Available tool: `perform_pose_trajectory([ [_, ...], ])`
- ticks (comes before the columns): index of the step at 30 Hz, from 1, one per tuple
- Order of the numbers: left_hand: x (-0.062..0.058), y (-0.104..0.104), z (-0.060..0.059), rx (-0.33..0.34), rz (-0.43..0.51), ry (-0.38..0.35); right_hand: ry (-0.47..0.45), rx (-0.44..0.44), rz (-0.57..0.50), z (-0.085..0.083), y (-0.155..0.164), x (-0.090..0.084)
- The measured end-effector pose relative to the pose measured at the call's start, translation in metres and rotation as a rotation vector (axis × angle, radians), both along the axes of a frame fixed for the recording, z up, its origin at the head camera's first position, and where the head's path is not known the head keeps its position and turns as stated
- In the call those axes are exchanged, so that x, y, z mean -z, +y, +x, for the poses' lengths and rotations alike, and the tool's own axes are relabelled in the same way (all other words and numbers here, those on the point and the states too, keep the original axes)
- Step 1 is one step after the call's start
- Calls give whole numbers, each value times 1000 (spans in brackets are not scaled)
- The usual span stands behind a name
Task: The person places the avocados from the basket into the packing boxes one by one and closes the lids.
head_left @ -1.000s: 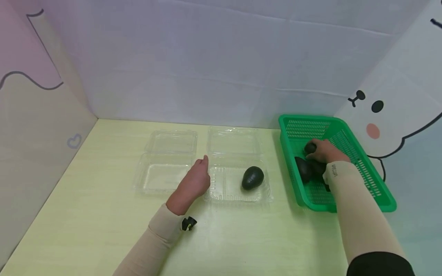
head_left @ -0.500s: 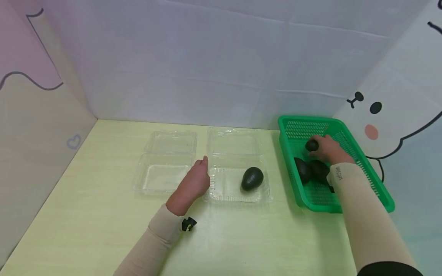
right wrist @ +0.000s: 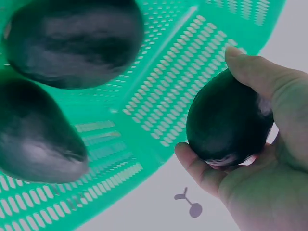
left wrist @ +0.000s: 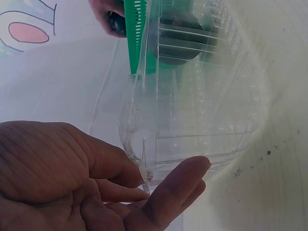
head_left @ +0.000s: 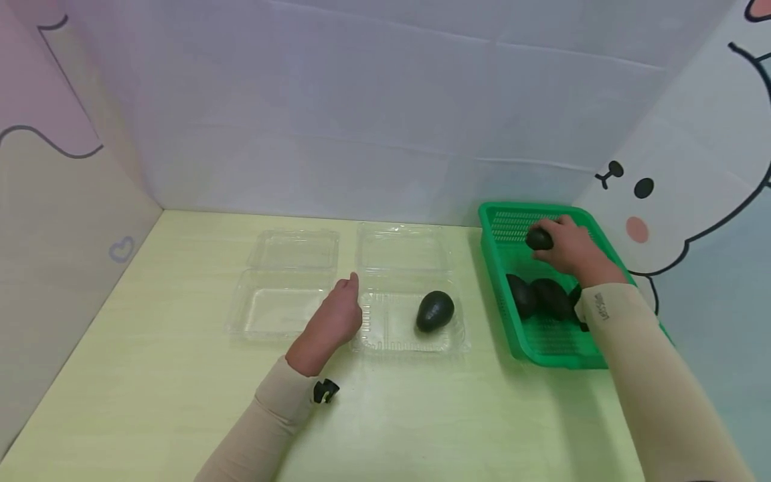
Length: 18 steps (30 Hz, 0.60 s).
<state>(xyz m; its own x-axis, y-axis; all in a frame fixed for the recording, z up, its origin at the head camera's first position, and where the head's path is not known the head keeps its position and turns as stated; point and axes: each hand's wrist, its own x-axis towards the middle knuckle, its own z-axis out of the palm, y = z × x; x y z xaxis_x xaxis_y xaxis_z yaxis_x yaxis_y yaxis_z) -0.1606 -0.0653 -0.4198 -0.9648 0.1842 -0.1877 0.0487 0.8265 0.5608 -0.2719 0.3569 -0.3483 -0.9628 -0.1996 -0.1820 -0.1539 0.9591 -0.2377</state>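
My right hand (head_left: 569, 249) grips a dark avocado (head_left: 539, 239) (right wrist: 228, 122), lifted above the far end of the green basket (head_left: 524, 345) (right wrist: 168, 91). Two more avocados (head_left: 523, 295) (right wrist: 72, 41) lie on the basket floor beside my wrist. My left hand (head_left: 334, 320) (left wrist: 96, 187) rests with relaxed fingers against the left edge of a clear plastic clamshell box (head_left: 394, 335) (left wrist: 192, 120). One avocado (head_left: 435, 311) lies in that box's base, its lid open toward the back.
A second clear clamshell box (head_left: 271, 314) lies open to the left of my left hand. Pale panels wall the yellow-green table (head_left: 421, 415) at the back and both sides; the right one carries a cartoon face (head_left: 632, 201).
My right hand has lifted an avocado from among the others and carried it up toward the basket's far end. The left hand has stayed at the box edge.
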Motion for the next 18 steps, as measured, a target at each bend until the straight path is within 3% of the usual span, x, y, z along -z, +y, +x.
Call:
perform_pose_trajectory([
  [8,1,0,0,10,-5,17,57,-76,-41,12,-25,-20],
  [18,2,0,-2,-2,0,-16,133,-176,-78,28,-63,-34],
])
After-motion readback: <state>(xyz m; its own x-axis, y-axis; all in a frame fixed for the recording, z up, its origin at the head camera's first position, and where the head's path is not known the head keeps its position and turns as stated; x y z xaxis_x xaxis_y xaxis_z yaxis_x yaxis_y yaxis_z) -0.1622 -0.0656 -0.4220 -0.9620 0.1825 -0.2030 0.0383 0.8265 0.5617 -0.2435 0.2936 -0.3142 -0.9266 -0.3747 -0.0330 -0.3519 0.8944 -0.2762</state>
